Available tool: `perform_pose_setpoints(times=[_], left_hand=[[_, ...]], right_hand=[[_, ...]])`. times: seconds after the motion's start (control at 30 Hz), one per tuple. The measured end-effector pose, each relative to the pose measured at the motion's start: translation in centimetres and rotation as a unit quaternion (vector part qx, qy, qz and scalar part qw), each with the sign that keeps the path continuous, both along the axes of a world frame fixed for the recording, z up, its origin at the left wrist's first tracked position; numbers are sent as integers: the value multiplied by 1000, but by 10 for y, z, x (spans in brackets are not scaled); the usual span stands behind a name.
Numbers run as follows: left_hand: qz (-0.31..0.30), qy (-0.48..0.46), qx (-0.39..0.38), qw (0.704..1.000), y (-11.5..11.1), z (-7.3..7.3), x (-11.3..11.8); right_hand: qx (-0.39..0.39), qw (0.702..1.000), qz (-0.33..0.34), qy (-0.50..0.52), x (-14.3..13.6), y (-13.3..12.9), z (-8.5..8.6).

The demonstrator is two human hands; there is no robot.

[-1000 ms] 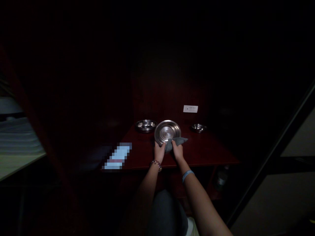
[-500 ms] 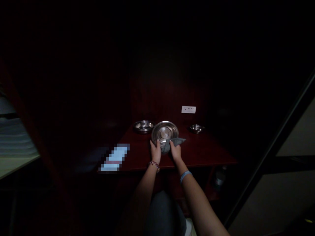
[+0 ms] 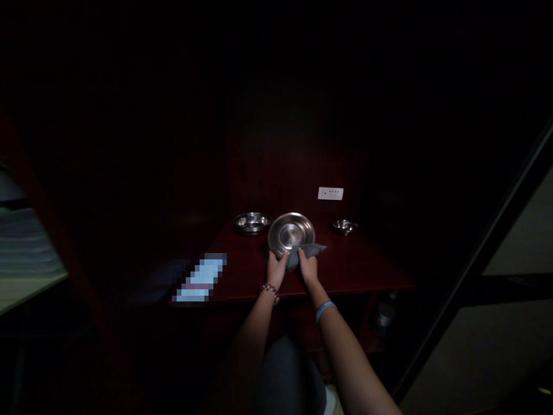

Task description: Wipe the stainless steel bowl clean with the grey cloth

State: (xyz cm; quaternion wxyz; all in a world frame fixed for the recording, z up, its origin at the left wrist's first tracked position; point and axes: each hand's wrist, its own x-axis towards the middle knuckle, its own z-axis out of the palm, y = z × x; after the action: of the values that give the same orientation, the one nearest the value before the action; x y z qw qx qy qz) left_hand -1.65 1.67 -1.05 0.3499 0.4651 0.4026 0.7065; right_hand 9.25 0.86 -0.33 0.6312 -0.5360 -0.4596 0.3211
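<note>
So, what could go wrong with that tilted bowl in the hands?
The tilted bowl might slip, since the left hand grips only its near edge and the right hand holds a gray cloth against it. Swung left, it could perhaps knock the left-side bowl on the table.

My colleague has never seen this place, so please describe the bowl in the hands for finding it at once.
Find the dark red tabletop below the white wall socket. Over it, the left hand and right hand hold a tilted stainless-steel bowl. Unlike the left bowl and the small right bowl, it meets a grey cloth at its near rim.
</note>
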Motion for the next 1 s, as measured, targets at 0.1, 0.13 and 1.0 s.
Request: perform_pose_setpoints(times=[0.1, 0.13, 1.0], left_hand=[[3, -12, -4, 1000, -1, 2, 1], [3, -16, -5, 1000, -2, 3, 1], [-24, -8, -8, 1000, -1, 2, 0]], right_hand=[[-9, 1000, -3, 1, 0, 0, 0], [-11, 1000, -4, 1, 0, -1, 0], [11, 1000, -7, -3, 0, -2, 1]])
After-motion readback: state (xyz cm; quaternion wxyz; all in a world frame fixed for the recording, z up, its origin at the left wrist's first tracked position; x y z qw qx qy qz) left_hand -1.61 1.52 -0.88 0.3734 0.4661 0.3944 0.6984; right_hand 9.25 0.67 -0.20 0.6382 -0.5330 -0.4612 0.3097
